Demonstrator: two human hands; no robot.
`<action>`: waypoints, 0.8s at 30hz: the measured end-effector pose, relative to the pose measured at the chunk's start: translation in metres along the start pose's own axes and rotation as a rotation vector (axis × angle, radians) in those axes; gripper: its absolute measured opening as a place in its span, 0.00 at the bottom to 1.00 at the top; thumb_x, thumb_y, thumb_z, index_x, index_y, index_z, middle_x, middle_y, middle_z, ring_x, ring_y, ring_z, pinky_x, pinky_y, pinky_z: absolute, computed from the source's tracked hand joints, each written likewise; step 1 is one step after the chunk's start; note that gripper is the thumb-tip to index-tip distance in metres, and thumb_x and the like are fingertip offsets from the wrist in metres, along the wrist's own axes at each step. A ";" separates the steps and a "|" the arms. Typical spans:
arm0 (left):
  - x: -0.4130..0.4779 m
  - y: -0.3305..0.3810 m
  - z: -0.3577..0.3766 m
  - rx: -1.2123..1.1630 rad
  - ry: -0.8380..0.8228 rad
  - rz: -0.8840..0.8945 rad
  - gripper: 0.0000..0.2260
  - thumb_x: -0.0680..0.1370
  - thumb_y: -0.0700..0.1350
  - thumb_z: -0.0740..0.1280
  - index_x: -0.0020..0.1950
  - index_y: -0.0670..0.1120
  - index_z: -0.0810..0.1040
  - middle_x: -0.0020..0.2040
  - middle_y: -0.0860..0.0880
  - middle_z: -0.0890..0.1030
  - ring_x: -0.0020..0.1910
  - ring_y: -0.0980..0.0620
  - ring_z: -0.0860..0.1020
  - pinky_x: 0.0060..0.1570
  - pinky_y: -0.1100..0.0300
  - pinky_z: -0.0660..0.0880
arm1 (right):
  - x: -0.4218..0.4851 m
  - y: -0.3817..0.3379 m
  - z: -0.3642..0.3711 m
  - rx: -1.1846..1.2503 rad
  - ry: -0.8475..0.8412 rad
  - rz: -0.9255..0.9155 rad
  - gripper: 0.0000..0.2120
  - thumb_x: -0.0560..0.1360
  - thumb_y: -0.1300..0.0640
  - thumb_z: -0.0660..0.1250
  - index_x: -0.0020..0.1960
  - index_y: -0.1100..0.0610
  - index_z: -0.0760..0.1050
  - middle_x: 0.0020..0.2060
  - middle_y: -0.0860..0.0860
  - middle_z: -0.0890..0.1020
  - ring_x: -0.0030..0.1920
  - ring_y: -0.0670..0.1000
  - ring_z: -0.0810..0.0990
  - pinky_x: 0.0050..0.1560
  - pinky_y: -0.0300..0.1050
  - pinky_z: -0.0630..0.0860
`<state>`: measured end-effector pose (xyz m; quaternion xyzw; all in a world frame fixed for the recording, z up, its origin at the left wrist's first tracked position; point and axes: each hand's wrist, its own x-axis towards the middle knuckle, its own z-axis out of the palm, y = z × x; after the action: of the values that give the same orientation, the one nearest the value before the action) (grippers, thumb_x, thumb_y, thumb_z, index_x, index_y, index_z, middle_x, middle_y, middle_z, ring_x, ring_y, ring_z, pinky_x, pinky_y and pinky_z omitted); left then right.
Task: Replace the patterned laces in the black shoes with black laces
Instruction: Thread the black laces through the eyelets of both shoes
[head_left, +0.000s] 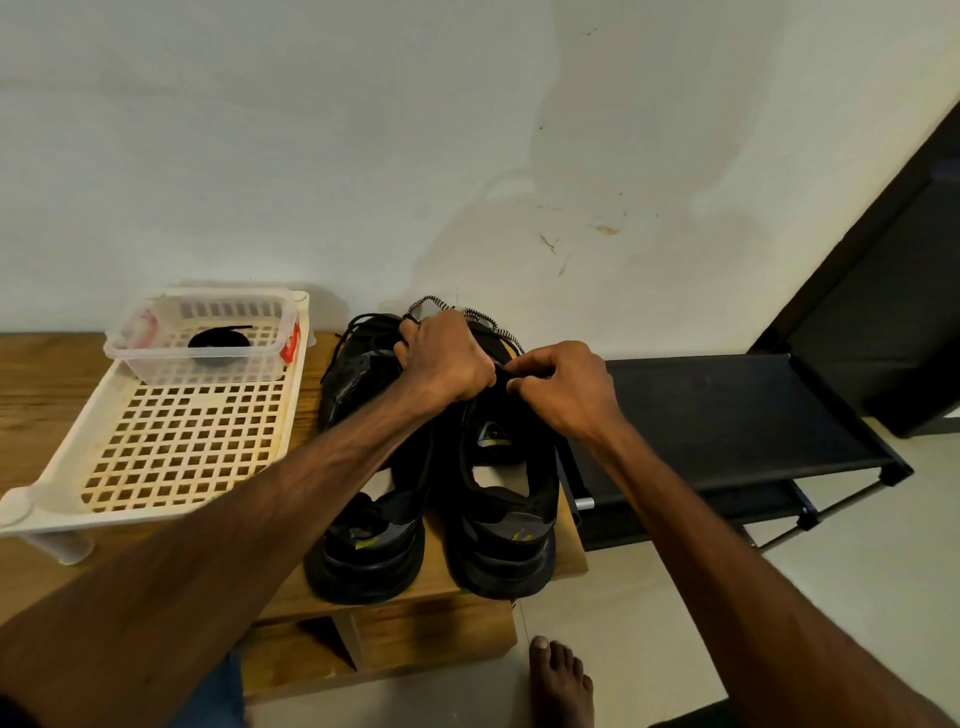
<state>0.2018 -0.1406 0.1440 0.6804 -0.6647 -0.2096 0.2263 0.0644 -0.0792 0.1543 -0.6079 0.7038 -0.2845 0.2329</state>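
Note:
Two black shoes stand side by side on a wooden bench (41, 384), heels toward me: the left shoe (371, 519) and the right shoe (506, 519). My left hand (447, 358) is curled over the right shoe's lacing area, gripping a black-and-white patterned lace (478, 314) that loops out behind it. My right hand (566, 387) pinches the lace at the shoe's tongue, beside the left hand. Loose black laces (369, 325) lie over the left shoe's front. A coiled black lace (218, 340) rests inside a clear plastic box (135, 358).
The clear box stands at the back of a cream perforated tray (176, 447) on the bench's left part. A black shoe rack (727, 421) adjoins the bench on the right. A white wall rises behind. My bare foot (561, 680) stands on the tiled floor below.

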 end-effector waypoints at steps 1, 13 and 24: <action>0.001 -0.001 0.000 -0.001 -0.013 0.004 0.11 0.71 0.43 0.75 0.53 0.48 0.85 0.63 0.50 0.79 0.67 0.42 0.66 0.61 0.51 0.66 | 0.000 -0.001 0.000 0.001 0.001 0.004 0.13 0.74 0.58 0.72 0.56 0.48 0.86 0.52 0.47 0.87 0.53 0.46 0.83 0.60 0.49 0.81; 0.000 0.001 0.000 0.040 0.010 0.037 0.10 0.72 0.46 0.77 0.53 0.50 0.86 0.64 0.48 0.78 0.67 0.42 0.65 0.58 0.51 0.63 | 0.003 0.001 -0.005 -0.025 -0.018 -0.035 0.11 0.75 0.51 0.75 0.56 0.50 0.86 0.49 0.46 0.87 0.49 0.44 0.84 0.57 0.45 0.82; -0.005 -0.005 -0.005 0.092 0.063 0.167 0.05 0.73 0.48 0.75 0.48 0.50 0.86 0.64 0.49 0.77 0.65 0.44 0.65 0.55 0.53 0.62 | 0.016 0.011 0.002 0.024 0.048 -0.104 0.05 0.75 0.56 0.76 0.51 0.51 0.87 0.40 0.47 0.87 0.33 0.42 0.85 0.42 0.46 0.86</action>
<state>0.2086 -0.1354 0.1453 0.6386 -0.7207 -0.1375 0.2323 0.0558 -0.0940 0.1457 -0.6337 0.6732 -0.3191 0.2081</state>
